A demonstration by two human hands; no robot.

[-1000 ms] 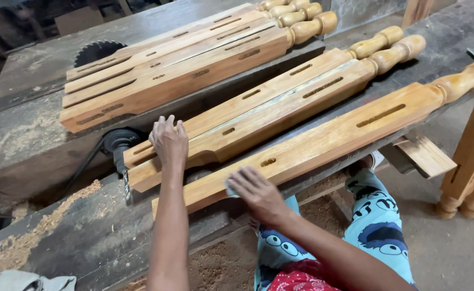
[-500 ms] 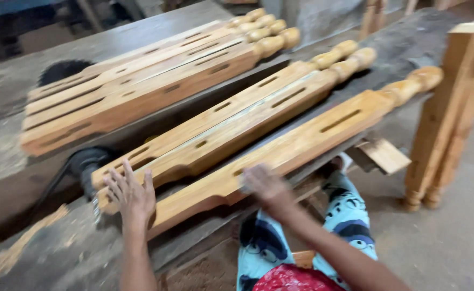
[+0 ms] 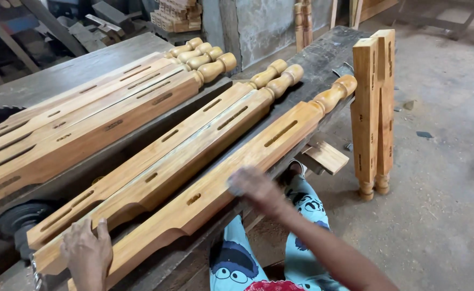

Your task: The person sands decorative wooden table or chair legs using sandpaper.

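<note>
Nearest, left hand [image 3: 87, 250] pressed flat, fingers spread, on the near ends of two turned wooden legs [image 3: 194, 145], steadying them. Right hand [image 3: 254, 188], blurred, on the nearest mortised leg [image 3: 237, 172] along the desk [image 3: 323, 59] edge; grip unclear. Farther left, four stacked legs [image 3: 97, 113]. No containers.
</note>
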